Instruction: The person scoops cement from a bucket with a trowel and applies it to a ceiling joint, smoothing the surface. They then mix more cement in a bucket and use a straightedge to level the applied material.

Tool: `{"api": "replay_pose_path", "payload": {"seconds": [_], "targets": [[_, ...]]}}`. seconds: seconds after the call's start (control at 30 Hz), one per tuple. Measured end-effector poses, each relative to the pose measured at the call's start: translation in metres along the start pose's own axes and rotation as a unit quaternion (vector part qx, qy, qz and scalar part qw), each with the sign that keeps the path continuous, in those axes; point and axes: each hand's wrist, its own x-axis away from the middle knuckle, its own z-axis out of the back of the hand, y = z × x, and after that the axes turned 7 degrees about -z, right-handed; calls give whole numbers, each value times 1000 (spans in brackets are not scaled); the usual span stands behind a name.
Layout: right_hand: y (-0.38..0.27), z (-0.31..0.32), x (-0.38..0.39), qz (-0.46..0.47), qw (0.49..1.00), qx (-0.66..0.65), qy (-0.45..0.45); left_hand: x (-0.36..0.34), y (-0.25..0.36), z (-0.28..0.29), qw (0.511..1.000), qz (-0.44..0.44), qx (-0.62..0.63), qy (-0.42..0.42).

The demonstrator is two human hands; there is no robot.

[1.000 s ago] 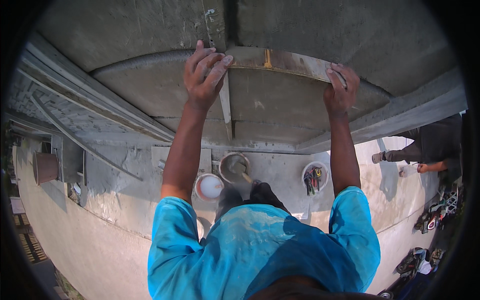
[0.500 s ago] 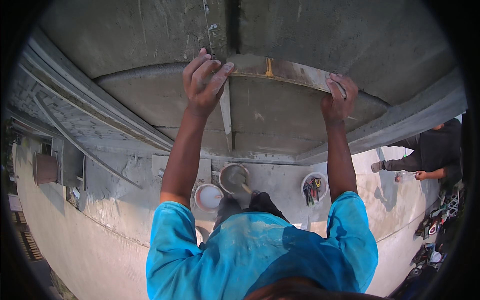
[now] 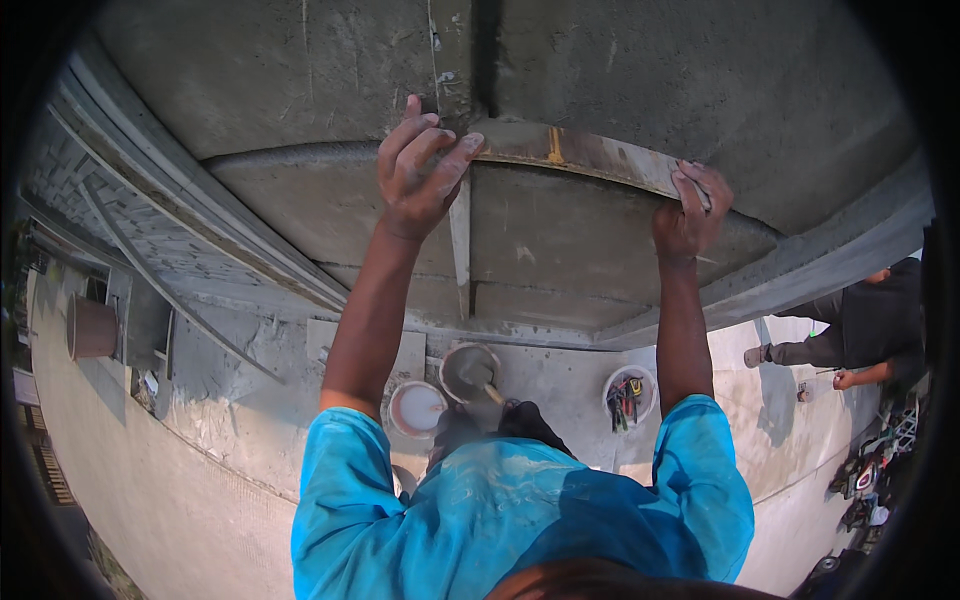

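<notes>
Both my hands are raised to a grey plastered wall (image 3: 600, 70). A long, worn, flat straightedge (image 3: 600, 157) with a yellow-orange mark lies along a horizontal groove in it. My left hand (image 3: 422, 178) is closed on the left end, its fingers bent and the uppermost one reaching above the strip. Farther right, my right hand (image 3: 692, 210) grips the other end with curled fingers. Grey dust coats the fingertips of both. Below the left hand, a narrow upright strip (image 3: 461, 240) runs down the wall. The straightedge's back side is hidden.
Near my feet stand a bucket of grey mortar (image 3: 446, 358) with a handled tool in it and a bucket of whitish liquid (image 3: 394, 412). A tool bucket (image 3: 654, 392) stands farther right. Another person (image 3: 870, 325) is at the right, near motorbikes (image 3: 872, 485). A curved-looking bar (image 3: 170, 290) leans at left.
The scene has shifted slightly down in view. Both hands keep hold of the straightedge, with little visible movement along the wall. The other person's hand has lowered a little.
</notes>
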Motion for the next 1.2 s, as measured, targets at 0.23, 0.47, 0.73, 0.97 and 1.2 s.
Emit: {"api": "replay_pose_path", "payload": {"seconds": [0.23,0.47,0.73,0.97,1.2], "targets": [[-4,-3,7,-26,1000,4,14,-8,-1,2,1000,-15,-4,-23],[-6,-8,-19,-13,998,39,41,-24,-12,-9,999,18,9,32],[10,1,-39,23,1000,5,18,-46,-18,-1,999,-10,-37,-6],[13,-6,-80,38,997,0,71,-87,-31,-4,998,-26,-41,29],[19,-7,-142,47,993,24,104,-152,-53,-7,994,-28,-96,45]]}}
